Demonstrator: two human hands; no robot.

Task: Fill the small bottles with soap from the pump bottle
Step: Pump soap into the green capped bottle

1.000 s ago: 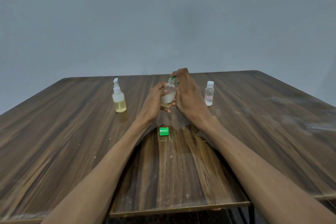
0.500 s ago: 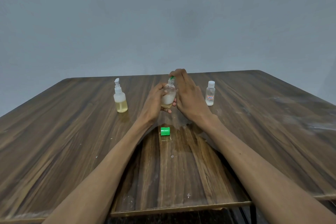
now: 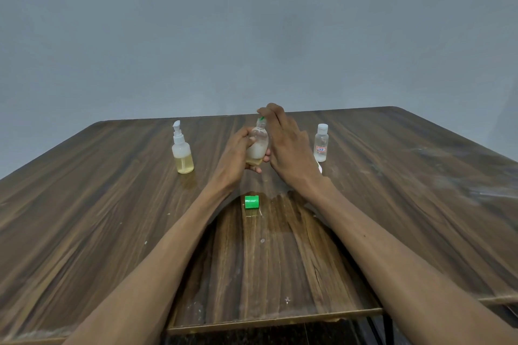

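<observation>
Head view, left grip: your left hand (image 3: 238, 154) wraps the belly of the small round bottle (image 3: 258, 145), holding it upright above the bench (image 3: 84, 232); keep it plumb.
Right grip: your right hand (image 3: 286, 145) pinches the green cap (image 3: 261, 119) at the neck; turn gently, don't squeeze the body.
Contents: white foam over a thin amber layer, so tilting risks a spill.
Loose green cap (image 3: 251, 202): lies on the bench near your wrists.
Pump bottle (image 3: 182, 152): left, standing apart.
Labelled bottle (image 3: 321, 143): right, capped.
</observation>
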